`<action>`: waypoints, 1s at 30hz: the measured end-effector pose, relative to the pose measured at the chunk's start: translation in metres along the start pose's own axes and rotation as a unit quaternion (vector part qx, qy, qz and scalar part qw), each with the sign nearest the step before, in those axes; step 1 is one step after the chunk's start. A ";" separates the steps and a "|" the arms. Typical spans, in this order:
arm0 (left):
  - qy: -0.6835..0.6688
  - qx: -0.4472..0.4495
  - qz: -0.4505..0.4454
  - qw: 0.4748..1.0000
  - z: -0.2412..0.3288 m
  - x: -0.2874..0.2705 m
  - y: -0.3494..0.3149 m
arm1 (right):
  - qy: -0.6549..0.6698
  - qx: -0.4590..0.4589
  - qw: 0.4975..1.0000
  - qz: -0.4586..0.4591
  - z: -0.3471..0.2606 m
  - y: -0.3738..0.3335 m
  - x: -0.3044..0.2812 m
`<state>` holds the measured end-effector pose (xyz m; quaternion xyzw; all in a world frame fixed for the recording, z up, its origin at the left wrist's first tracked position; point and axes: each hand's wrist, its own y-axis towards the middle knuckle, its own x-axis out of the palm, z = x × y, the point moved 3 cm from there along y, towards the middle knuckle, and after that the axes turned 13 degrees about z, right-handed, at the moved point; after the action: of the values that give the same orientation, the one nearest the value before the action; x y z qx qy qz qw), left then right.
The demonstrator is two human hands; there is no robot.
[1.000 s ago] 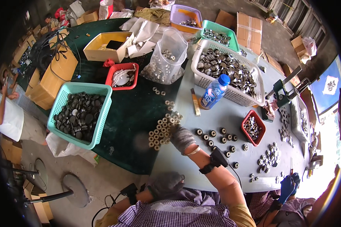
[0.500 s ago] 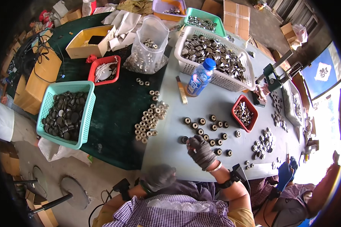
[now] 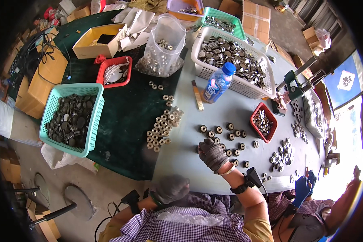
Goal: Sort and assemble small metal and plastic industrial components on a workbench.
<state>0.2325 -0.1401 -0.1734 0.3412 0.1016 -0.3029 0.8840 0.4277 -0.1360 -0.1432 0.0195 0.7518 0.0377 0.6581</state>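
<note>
My right hand point(image 3: 213, 154), in a grey glove, is closed at the left edge of a group of dark round parts with pale rings point(image 3: 230, 136) on the grey table. A dark part shows just beside its fingertips; whatever is between the fingers is hidden. My left hand point(image 3: 171, 188), also gloved in grey, is held at the table's near edge in front of my body. Its fingers are curled in, and their contents cannot be seen. A cluster of small pale metal rings point(image 3: 162, 128) lies where the green and grey surfaces meet.
A turquoise basket point(image 3: 97, 121) of dark discs stands left. A white basket point(image 3: 201, 72) of discs, a blue-capped bottle point(image 3: 218, 85), and a red tray point(image 3: 273, 135) of small parts are ahead. A hand press point(image 3: 296, 82) stands right; a co-worker's blue-gloved hand point(image 3: 302, 188) works nearby.
My right hand has shifted slightly away from me, its fingers still curled down at the table. My left hand stays nearly where it was. The whole view has shifted a little.
</note>
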 end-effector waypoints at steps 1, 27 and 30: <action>-0.008 -0.014 -0.002 1.000 0.000 0.000 0.001 | 0.004 0.002 1.000 -0.007 0.000 0.000 0.001; 0.019 0.009 -0.027 0.999 -0.007 0.001 -0.004 | 0.036 0.039 0.997 -0.058 0.007 0.004 0.023; 0.009 0.003 -0.030 0.999 -0.003 0.001 0.001 | 0.009 0.004 0.999 -0.048 0.019 -0.005 0.052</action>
<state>0.2334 -0.1379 -0.1756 0.3432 0.1191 -0.3267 0.8725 0.4401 -0.1366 -0.1975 -0.0144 0.7575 0.0029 0.6526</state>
